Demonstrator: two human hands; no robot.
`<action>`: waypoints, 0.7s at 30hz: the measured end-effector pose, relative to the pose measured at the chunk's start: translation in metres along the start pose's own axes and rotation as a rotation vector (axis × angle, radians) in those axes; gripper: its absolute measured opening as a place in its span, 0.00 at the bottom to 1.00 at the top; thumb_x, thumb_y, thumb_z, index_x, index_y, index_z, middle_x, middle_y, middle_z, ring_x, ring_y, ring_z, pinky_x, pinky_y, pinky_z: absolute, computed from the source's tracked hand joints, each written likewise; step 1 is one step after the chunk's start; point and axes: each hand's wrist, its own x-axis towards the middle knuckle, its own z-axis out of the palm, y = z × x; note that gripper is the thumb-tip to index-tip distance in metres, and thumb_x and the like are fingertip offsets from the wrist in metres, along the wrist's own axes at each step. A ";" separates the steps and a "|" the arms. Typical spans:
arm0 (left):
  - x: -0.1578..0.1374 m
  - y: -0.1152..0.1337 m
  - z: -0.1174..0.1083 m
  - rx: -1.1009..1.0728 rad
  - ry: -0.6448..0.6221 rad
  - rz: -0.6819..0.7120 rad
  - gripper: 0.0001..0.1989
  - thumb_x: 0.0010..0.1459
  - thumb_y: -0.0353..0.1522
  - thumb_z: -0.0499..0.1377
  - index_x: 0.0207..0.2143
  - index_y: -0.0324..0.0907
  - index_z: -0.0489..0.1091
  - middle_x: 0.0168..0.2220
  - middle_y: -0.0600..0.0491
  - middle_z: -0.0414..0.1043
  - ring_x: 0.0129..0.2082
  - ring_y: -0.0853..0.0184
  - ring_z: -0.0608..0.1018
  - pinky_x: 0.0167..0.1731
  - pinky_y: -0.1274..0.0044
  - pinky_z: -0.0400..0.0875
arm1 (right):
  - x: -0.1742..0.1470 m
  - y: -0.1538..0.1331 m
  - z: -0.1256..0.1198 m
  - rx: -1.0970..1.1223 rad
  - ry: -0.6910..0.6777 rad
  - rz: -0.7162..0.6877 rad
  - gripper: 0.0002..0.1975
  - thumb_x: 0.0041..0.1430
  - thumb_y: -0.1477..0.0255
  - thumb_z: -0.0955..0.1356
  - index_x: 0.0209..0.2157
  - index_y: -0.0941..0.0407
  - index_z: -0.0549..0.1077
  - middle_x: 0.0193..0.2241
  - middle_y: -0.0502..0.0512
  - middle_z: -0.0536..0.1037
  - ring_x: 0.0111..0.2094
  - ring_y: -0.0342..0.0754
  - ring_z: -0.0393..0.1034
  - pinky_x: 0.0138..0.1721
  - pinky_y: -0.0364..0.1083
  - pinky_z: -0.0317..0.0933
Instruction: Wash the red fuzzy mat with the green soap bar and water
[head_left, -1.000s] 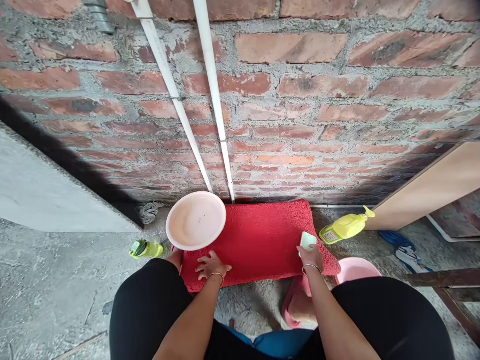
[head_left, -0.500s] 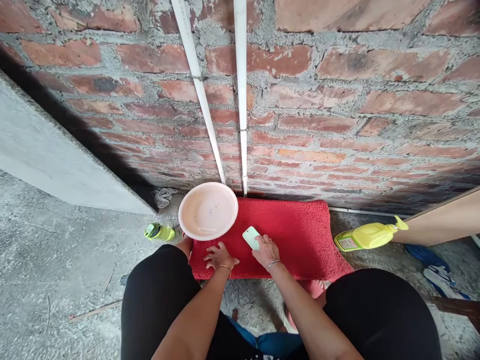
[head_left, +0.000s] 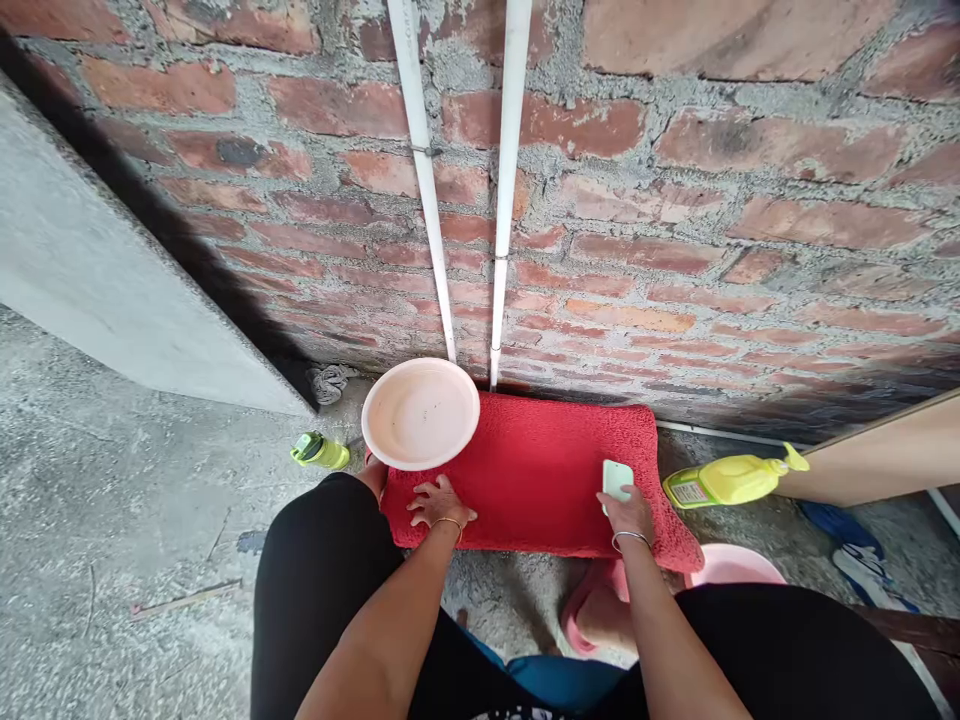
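A red textured cloth (head_left: 540,470), like a towel or mat, is spread over a low, flat support against the wall. My left hand (head_left: 438,503) lies on its left part with fingers spread. Near the right end, my right hand (head_left: 632,512) is closed around a pale green scrub brush (head_left: 617,478), a flat oblong with a small hole at its far end. Its underside is hidden against the cloth. A pale pink basin (head_left: 421,414) rests over the cloth's back left corner.
Right of the cloth stands a yellow pump bottle (head_left: 724,481); a pink tub (head_left: 735,565) is partly hidden by my right knee. On the left floor is a yellow-green bottle (head_left: 320,451). Behind are a brick wall (head_left: 607,250) and two white pipes (head_left: 504,200). A grey slab (head_left: 135,260) stands left.
My right hand has moved the brush rightward across the cloth, from near the middle to the right end. The left hand stays on the cloth. The view has shifted slightly, showing the pink tub.
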 end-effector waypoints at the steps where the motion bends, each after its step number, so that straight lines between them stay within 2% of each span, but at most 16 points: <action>1: -0.001 0.000 -0.001 -0.002 0.002 -0.002 0.50 0.36 0.45 0.70 0.59 0.46 0.53 0.66 0.29 0.41 0.61 0.28 0.57 0.44 0.45 0.66 | 0.004 0.005 0.000 0.048 0.026 0.051 0.30 0.53 0.54 0.68 0.54 0.56 0.66 0.48 0.65 0.73 0.47 0.59 0.71 0.43 0.51 0.64; 3: -0.003 0.000 -0.003 -0.004 0.003 -0.001 0.49 0.36 0.44 0.71 0.59 0.46 0.53 0.65 0.29 0.41 0.61 0.27 0.57 0.43 0.44 0.66 | 0.004 0.002 0.004 0.115 0.069 0.095 0.30 0.54 0.54 0.66 0.54 0.58 0.66 0.48 0.67 0.74 0.47 0.60 0.71 0.43 0.51 0.64; 5: -0.005 0.000 -0.005 -0.004 -0.001 0.004 0.49 0.36 0.44 0.71 0.59 0.46 0.53 0.65 0.29 0.42 0.61 0.27 0.57 0.42 0.44 0.66 | -0.006 -0.018 0.014 0.126 0.060 0.011 0.30 0.54 0.54 0.67 0.53 0.58 0.66 0.48 0.67 0.74 0.47 0.58 0.71 0.44 0.50 0.64; 10: -0.007 0.001 -0.008 0.021 -0.007 0.000 0.47 0.37 0.44 0.70 0.58 0.45 0.54 0.65 0.28 0.43 0.60 0.27 0.58 0.41 0.44 0.66 | -0.060 -0.106 0.051 -0.082 -0.170 -0.485 0.26 0.51 0.60 0.70 0.52 0.50 0.68 0.48 0.55 0.71 0.46 0.51 0.69 0.45 0.45 0.61; 12: -0.006 0.002 -0.007 0.028 0.005 -0.005 0.47 0.37 0.44 0.71 0.58 0.45 0.54 0.65 0.27 0.44 0.60 0.27 0.59 0.40 0.44 0.66 | -0.077 -0.135 0.063 -0.204 -0.234 -0.675 0.25 0.50 0.63 0.70 0.51 0.49 0.69 0.47 0.55 0.70 0.47 0.51 0.68 0.46 0.46 0.59; 14: -0.005 0.002 -0.006 0.029 0.016 -0.007 0.47 0.36 0.44 0.71 0.57 0.45 0.55 0.64 0.27 0.44 0.59 0.27 0.59 0.40 0.45 0.67 | -0.084 -0.154 0.070 -0.306 -0.262 -0.803 0.24 0.50 0.65 0.70 0.51 0.50 0.69 0.47 0.56 0.70 0.47 0.52 0.66 0.48 0.47 0.57; 17: -0.003 0.003 -0.005 0.031 0.012 -0.011 0.47 0.37 0.44 0.71 0.57 0.45 0.55 0.64 0.27 0.45 0.59 0.28 0.60 0.40 0.45 0.67 | -0.075 -0.160 0.068 -0.373 -0.267 -0.818 0.25 0.50 0.67 0.70 0.52 0.50 0.69 0.47 0.57 0.69 0.47 0.52 0.66 0.47 0.47 0.56; 21: -0.001 0.004 -0.006 0.032 -0.004 -0.017 0.46 0.37 0.44 0.71 0.57 0.46 0.54 0.64 0.28 0.44 0.59 0.28 0.61 0.40 0.45 0.68 | -0.038 -0.128 0.048 -0.310 -0.214 -0.641 0.26 0.50 0.64 0.71 0.52 0.49 0.69 0.46 0.55 0.69 0.45 0.50 0.68 0.45 0.45 0.59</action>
